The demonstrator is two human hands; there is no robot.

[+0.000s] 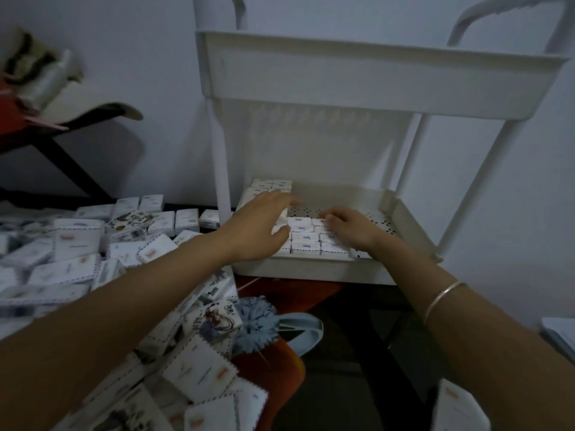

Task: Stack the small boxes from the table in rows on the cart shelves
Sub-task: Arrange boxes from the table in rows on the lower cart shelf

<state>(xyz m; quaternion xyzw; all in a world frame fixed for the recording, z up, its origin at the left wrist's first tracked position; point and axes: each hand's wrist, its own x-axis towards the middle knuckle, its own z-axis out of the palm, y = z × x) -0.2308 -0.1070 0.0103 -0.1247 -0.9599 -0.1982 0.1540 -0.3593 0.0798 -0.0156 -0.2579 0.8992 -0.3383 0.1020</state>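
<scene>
Likely home room: plastic cart (pixel 373 73), heaped boxes (pixel 71 244).

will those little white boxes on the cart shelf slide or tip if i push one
Probably light and stiff: the left hand holds one box between thumb and fingers. Flat sides suggest sliding, not rolling. Packed rows on the shelf should stop tipping.

The lower shelf (pixel 311 270) of the white cart held rows of boxes (pixel 306 244) along its front and in its back left corner. Over the shelf's left part, the left hand (pixel 261 227) gripped a small box (pixel 281 218) between thumb and fingers. The right hand (pixel 351 228) lay on the front rows with bent fingers; whether it gripped one was unclear. Left of the shelf, loose boxes (pixel 77 244) lay heaped.
</scene>
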